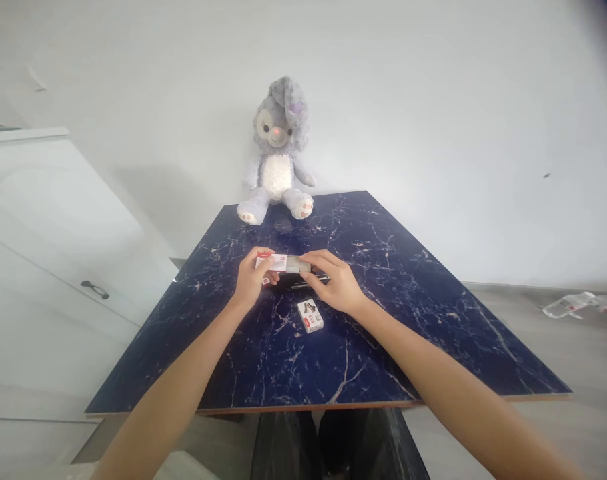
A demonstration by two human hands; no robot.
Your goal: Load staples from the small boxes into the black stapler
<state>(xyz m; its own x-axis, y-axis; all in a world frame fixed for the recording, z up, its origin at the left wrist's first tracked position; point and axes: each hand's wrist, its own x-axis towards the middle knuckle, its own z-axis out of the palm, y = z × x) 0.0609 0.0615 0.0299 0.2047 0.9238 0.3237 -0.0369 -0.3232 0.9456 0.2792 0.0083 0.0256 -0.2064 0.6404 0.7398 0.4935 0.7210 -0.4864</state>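
My left hand (249, 279) is closed around a small red-and-white cardboard box (279, 263), held a little above the table. From the box's right end sticks out a greyish inner piece (294, 265); whether it is a tray or staples I cannot tell. My right hand (336, 283) pinches the far end of that piece between thumb and fingers. Below the hands lies a dark object with a silvery edge (303, 285), partly hidden. A second small white-and-red box (310, 316), with a dark picture on top, rests on the table nearer to me. Another red-and-white bit (266, 281) shows under my left fingers.
The blue marbled table (263, 373) ends in a brown front edge just before my legs. A grey plush toy (277, 175) sits at its far edge against the wall. White cabinets (43, 267) stand at the left. Clear plastic bottles (571, 305) lie on the floor at the right.
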